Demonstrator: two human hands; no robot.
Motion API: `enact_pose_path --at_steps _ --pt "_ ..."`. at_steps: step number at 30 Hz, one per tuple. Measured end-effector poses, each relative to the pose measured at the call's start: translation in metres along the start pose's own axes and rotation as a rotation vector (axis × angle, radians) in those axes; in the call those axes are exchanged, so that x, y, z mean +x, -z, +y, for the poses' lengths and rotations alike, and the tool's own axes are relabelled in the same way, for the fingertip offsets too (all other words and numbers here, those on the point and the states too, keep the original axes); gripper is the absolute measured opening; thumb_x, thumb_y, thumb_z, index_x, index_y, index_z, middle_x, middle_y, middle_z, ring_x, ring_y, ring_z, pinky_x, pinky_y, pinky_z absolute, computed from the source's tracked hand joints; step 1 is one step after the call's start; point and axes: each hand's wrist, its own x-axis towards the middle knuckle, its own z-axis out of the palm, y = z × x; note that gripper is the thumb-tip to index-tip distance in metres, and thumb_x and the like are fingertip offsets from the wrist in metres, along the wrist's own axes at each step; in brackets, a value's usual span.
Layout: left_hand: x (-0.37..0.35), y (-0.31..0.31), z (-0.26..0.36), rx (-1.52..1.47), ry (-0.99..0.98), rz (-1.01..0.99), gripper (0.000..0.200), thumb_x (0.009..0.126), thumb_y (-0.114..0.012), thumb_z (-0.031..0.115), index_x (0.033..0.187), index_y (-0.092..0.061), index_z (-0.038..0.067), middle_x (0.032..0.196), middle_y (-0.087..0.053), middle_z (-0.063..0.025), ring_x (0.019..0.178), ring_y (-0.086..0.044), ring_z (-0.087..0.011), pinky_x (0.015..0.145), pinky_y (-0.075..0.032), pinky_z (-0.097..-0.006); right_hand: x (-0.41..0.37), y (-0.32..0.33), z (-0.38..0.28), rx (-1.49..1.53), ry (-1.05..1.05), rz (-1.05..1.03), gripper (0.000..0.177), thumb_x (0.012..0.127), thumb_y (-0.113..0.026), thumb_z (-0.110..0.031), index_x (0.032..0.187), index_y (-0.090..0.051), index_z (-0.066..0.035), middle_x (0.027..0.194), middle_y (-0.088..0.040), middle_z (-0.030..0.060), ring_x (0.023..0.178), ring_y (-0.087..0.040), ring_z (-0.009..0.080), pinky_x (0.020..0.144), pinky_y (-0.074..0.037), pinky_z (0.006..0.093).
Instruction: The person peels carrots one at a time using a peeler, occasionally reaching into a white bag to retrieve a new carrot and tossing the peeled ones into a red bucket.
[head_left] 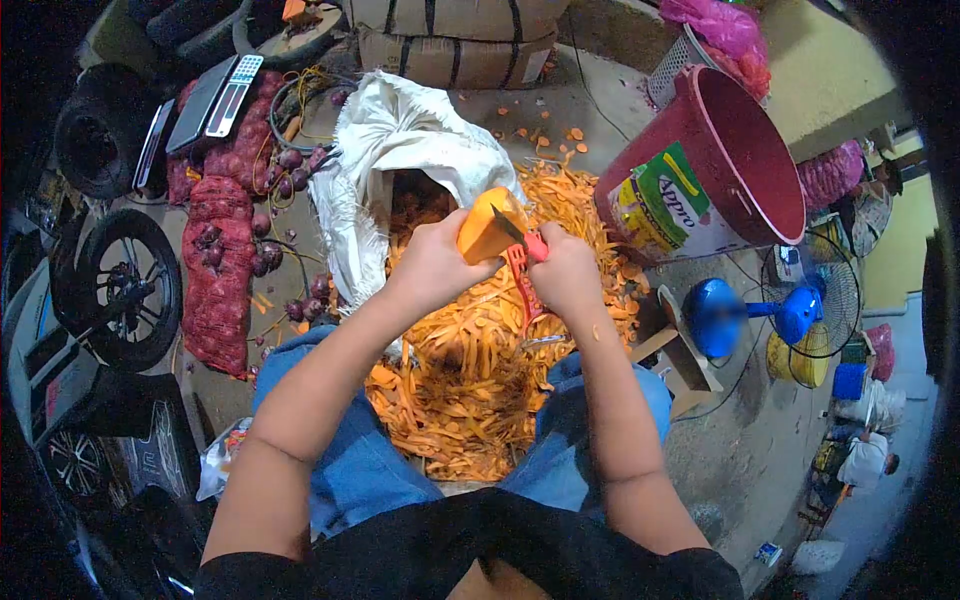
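My left hand [437, 262] is wrapped round a thick orange vegetable piece [484, 228], perhaps a carrot, and holds it up over the pile. In my right hand [567, 268] is a knife with a red handle [537, 246], its dark blade [508, 224] against the vegetable. A red peeler-like tool [524, 290] hangs by the right hand; whether the fingers hold it too, I cannot tell. Below both hands spreads a heap of orange peelings [450, 400] between my knees. Just beyond lies an open white sack [420, 130] with orange-brown contents.
A large red bucket [650, 150] stands tilted at the upper right, near a blue fan [715, 318] and an open cardboard box [680, 365]. Red net bags of onions [217, 290], a scale [205, 110] and a wheel [128, 290] are on the left. A person [862, 462] is far right.
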Motion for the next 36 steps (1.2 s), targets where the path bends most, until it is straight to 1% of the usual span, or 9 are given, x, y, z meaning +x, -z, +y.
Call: enact_pose_path --at_steps 3,6,14,21,23,26,32,34,36 --pt "-0.001 0.004 0.004 0.001 0.040 -0.042 0.042 0.060 -0.066 0.019 0.094 -0.048 0.002 0.077 -0.057 -0.0060 0.067 -0.055 -0.0137 0.064 -0.044 -0.0269 0.004 -0.007 0.005 0.012 -0.005 0.033 0.022 0.064 -0.057 -0.019 0.069 -0.048 0.000 0.059 -0.052 0.0199 0.059 -0.052 0.0353 0.053 -0.041 0.0409" --pt "-0.002 0.006 0.004 -0.269 0.246 -0.184 0.045 0.058 -0.065 0.027 0.090 -0.049 0.000 0.068 -0.056 -0.0160 0.062 -0.057 -0.0259 0.058 -0.045 -0.0309 0.006 -0.013 0.012 0.097 -0.039 -0.031 0.021 0.063 -0.057 -0.019 0.068 -0.048 0.000 0.062 -0.052 0.0197 0.061 -0.051 0.0355 0.055 -0.041 0.0406" --pt "-0.002 0.016 0.001 0.158 -0.157 -0.073 0.037 0.061 -0.062 0.022 0.088 -0.048 0.001 0.070 -0.055 -0.0179 0.067 -0.055 -0.0303 0.060 -0.044 -0.0348 0.006 -0.019 0.011 0.222 -0.035 -0.042 0.018 0.062 -0.056 -0.014 0.069 -0.050 0.001 0.066 -0.052 0.0219 0.065 -0.050 0.0366 0.056 -0.040 0.0407" --pt "-0.005 0.016 -0.006 0.194 -0.165 -0.038 0.040 0.060 -0.064 0.021 0.091 -0.048 0.001 0.073 -0.056 -0.0147 0.068 -0.056 -0.0263 0.061 -0.044 -0.0324 0.010 -0.052 0.033 0.304 -0.130 -0.055 0.019 0.062 -0.054 -0.014 0.070 -0.052 0.002 0.066 -0.052 0.0230 0.064 -0.051 0.0356 0.055 -0.040 0.0405" --pt "-0.010 0.022 0.001 -0.334 -0.045 -0.359 0.049 0.058 -0.068 0.021 0.097 -0.047 0.002 0.079 -0.056 -0.0082 0.073 -0.054 -0.0152 0.065 -0.042 -0.0275 0.018 -0.063 0.053 0.495 -0.564 -0.243 0.017 0.063 -0.052 -0.014 0.069 -0.055 0.002 0.067 -0.054 0.0221 0.065 -0.053 0.0340 0.056 -0.040 0.0400" --pt "-0.018 0.019 0.011 -0.429 -0.197 -0.362 0.055 0.056 -0.071 0.019 0.102 -0.046 0.002 0.086 -0.054 -0.0034 0.079 -0.049 -0.0091 0.071 -0.040 -0.0242 0.020 -0.057 0.065 0.027 -0.394 -0.232 0.020 0.065 -0.049 -0.015 0.069 -0.057 0.002 0.067 -0.054 0.0215 0.065 -0.055 0.0325 0.057 -0.042 0.0396" --pt "-0.005 0.018 -0.001 -0.614 -0.053 -0.276 0.045 0.058 -0.069 0.015 0.097 -0.048 0.004 0.095 -0.052 -0.0039 0.086 -0.048 -0.0114 0.075 -0.038 -0.0262 0.001 -0.088 0.048 0.173 -0.182 -0.429 0.022 0.066 -0.047 -0.015 0.069 -0.056 0.004 0.068 -0.053 0.0241 0.067 -0.053 0.0349 0.061 -0.042 0.0398" --pt "0.002 0.018 -0.010 -0.067 -0.548 -0.011 0.039 0.055 -0.070 0.012 0.088 -0.049 0.006 0.091 -0.050 -0.0030 0.087 -0.046 -0.0125 0.077 -0.036 -0.0261 0.004 -0.076 0.040 0.156 -0.227 -0.412 0.021 0.065 -0.047 -0.015 0.068 -0.056 0.004 0.068 -0.053 0.0240 0.067 -0.053 0.0350 0.060 -0.042 0.0398" --pt "-0.001 0.019 -0.011 -0.030 -0.503 0.034 0.037 0.054 -0.070 0.012 0.084 -0.050 0.006 0.091 -0.049 -0.0038 0.086 -0.046 -0.0151 0.077 -0.036 -0.0266 0.012 -0.091 0.067 0.429 -0.338 -0.351 0.022 0.065 -0.049 -0.017 0.069 -0.056 0.003 0.068 -0.053 0.0233 0.066 -0.053 0.0356 0.057 -0.041 0.0397"
